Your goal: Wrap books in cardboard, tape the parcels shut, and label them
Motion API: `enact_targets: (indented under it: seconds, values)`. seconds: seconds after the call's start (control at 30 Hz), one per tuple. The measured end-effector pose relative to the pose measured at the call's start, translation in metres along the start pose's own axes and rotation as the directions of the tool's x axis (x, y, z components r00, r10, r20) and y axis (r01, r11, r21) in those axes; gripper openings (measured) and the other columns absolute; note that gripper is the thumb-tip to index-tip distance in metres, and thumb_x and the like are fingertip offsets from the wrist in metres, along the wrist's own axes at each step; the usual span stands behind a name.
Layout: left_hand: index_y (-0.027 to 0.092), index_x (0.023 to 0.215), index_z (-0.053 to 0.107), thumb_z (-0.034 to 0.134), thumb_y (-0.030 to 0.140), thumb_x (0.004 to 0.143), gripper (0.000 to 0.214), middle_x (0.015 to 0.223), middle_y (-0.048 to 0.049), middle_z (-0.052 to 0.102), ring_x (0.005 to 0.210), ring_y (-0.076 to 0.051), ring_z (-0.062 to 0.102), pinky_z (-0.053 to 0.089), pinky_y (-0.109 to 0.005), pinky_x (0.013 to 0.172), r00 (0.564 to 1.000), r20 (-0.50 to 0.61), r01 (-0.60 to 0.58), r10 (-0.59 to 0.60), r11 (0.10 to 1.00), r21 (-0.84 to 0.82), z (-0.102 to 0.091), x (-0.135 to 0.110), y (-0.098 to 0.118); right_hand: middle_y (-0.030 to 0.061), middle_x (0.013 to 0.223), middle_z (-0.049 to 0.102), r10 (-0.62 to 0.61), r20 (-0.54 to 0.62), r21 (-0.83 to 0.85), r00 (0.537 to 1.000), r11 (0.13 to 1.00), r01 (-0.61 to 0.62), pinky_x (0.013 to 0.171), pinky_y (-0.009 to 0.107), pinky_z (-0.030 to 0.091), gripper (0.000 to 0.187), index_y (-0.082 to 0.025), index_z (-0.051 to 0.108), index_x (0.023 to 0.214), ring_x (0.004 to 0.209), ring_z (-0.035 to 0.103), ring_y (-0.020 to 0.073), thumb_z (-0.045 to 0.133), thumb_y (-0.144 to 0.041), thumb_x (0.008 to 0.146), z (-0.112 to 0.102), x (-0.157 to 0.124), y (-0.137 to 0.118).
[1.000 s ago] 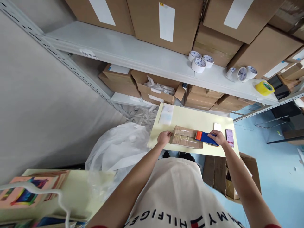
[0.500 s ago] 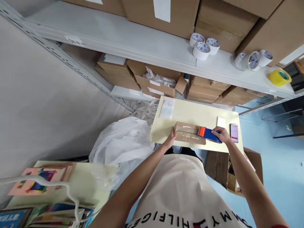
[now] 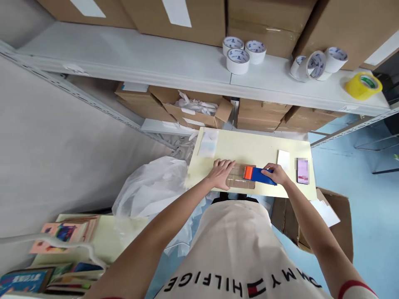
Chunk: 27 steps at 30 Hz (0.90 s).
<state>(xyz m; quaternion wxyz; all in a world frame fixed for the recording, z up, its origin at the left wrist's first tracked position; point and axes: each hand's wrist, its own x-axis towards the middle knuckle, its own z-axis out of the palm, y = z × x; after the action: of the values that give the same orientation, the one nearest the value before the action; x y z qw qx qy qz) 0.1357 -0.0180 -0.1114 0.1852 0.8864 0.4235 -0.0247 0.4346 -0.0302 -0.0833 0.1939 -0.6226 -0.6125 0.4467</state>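
1. Left hand [image 3: 220, 173] has changed position since half a second ago in the head view: it was pinching the end of the brown cardboard packet [image 3: 241, 182], and now it's laid over the packet's left part, palm down with fingers spread.
2. Right hand [image 3: 276, 172] hasn't changed much, tbh. Same grip on the blue tool [image 3: 263, 176], fingers wrapped round the right end, with the orange tip [image 3: 248, 172] over the right part of the packet. Can't tell if the tip actually touches the cardboard.
3. Packet's lying flat near the front edge of the pale yellow table [image 3: 246, 143], between the two hands, with shiny streaks on top.
4. Also on the table: a white card [image 3: 283, 160] behind the right hand, a phone [image 3: 302, 171] off to the right of that, and a whitish sheet [image 3: 208, 143] at the back left corner.
5. Shelf [image 3: 187, 64] behind has white tape rolls [image 3: 237, 61] in two clusters, plus a yellow roll [image 3: 363, 86] near the right end.
6. Crumpled see-through plastic [image 3: 149, 191] is heaped left of the table.
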Motion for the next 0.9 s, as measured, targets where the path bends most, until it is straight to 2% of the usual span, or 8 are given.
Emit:
enact_targets:
  seconds: [0.13, 0.3, 0.43, 0.53, 0.63, 0.7, 0.77, 0.9]
  values:
    - [0.011, 0.149, 0.029, 0.077, 0.048, 0.048, 0.117, 0.138, -0.0213, 0.047, 0.125, -0.038, 0.042, 0.021, -0.049, 0.109, 1.0, 0.011, -0.007, 0.007, 1.0, 0.007, -0.001, 0.0, -0.001, 0.0012, 0.061, 0.065, -0.042, 0.042, 0.009, 0.998, 0.999, 0.042, 0.05, 0.025, 0.043, 0.045, -0.019, 0.067, 0.077, 0.054, 0.055, 0.0146, 0.062, -0.064, 0.074, -0.015, -0.001, 0.011]
    - [0.009, 0.147, 0.031, 0.076, 0.047, 0.049, 0.115, 0.137, -0.0222, 0.047, 0.124, -0.038, 0.043, 0.024, -0.048, 0.107, 0.998, 0.028, 0.06, -0.061, 0.998, 0.014, -0.003, 0.0, -0.005, 0.0035, 0.067, 0.068, -0.041, 0.069, -0.033, 0.997, 0.999, 0.043, 0.055, 0.027, 0.046, 0.043, -0.019, 0.068, 0.076, 0.06, 0.06, 0.017, 0.064, -0.061, 0.072, -0.045, -0.003, 0.044]
    - [0.007, 0.15, 0.025, 0.074, 0.047, 0.052, 0.117, 0.143, -0.0248, 0.044, 0.13, -0.04, 0.041, 0.021, -0.049, 0.11, 0.994, 0.063, 0.082, -0.086, 0.995, 0.058, -0.002, -0.001, -0.005, 0.0046, 0.07, 0.069, -0.039, 0.09, -0.052, 0.995, 0.998, 0.044, 0.055, 0.027, 0.046, 0.043, -0.018, 0.069, 0.078, 0.062, 0.061, 0.0175, 0.062, -0.061, 0.074, -0.044, 0.008, 0.063]
    - [0.006, 0.154, 0.014, 0.071, 0.053, 0.059, 0.12, 0.157, -0.0263, 0.027, 0.144, -0.04, 0.024, 0.01, -0.049, 0.116, 0.995, 0.075, 0.052, -0.059, 0.995, 0.089, 0.006, 0.008, 0.01, 0.004, 0.071, 0.07, -0.062, 0.121, -0.086, 0.991, 0.994, 0.072, 0.056, 0.027, 0.046, 0.041, -0.019, 0.069, 0.08, 0.062, 0.061, 0.0169, 0.059, -0.059, 0.077, -0.034, 0.018, 0.068]
    - [0.007, 0.155, 0.01, 0.066, 0.066, 0.064, 0.122, 0.162, -0.0257, 0.011, 0.15, -0.039, 0.009, 0.001, -0.05, 0.118, 0.997, 0.079, 0.0, -0.007, 0.996, 0.085, 0.016, 0.029, 0.043, 0.0042, 0.073, 0.071, -0.064, 0.159, -0.159, 0.985, 0.983, 0.09, 0.059, 0.027, 0.047, 0.04, -0.019, 0.071, 0.084, 0.063, 0.062, 0.0171, 0.057, -0.056, 0.081, -0.029, 0.027, 0.065]
    - [0.007, 0.155, 0.011, 0.062, 0.068, 0.068, 0.118, 0.163, -0.0248, 0.01, 0.151, -0.037, 0.007, -0.001, -0.051, 0.118, 0.997, 0.068, -0.026, 0.021, 0.997, 0.078, 0.022, 0.045, 0.064, 0.0045, 0.072, 0.07, -0.051, 0.201, -0.226, 0.978, 0.969, 0.097, 0.059, 0.027, 0.047, 0.04, -0.019, 0.071, 0.088, 0.063, 0.062, 0.0175, 0.056, -0.056, 0.083, -0.03, 0.031, 0.06]
    - [0.007, 0.155, 0.014, 0.059, 0.062, 0.074, 0.108, 0.163, -0.0226, 0.013, 0.151, -0.035, 0.01, 0.0, -0.051, 0.119, 0.998, 0.053, -0.032, 0.028, 0.997, 0.076, 0.025, 0.056, 0.078, 0.0044, 0.07, 0.069, -0.02, 0.265, -0.291, 0.964, 0.951, 0.1, 0.057, 0.027, 0.045, 0.042, -0.019, 0.071, 0.088, 0.06, 0.062, 0.0174, 0.058, -0.059, 0.081, -0.035, 0.034, 0.055]
    - [0.005, 0.154, 0.02, 0.056, 0.054, 0.079, 0.097, 0.162, -0.0211, 0.018, 0.15, -0.034, 0.015, 0.002, -0.05, 0.12, 0.999, 0.05, 0.0, -0.003, 0.998, 0.063, 0.025, 0.062, 0.081, 0.0035, 0.062, 0.064, 0.014, 0.364, -0.35, 0.931, 0.929, 0.123, 0.051, 0.025, 0.042, 0.049, -0.019, 0.067, 0.069, 0.056, 0.058, 0.0161, 0.063, -0.067, 0.074, -0.062, 0.037, 0.056]
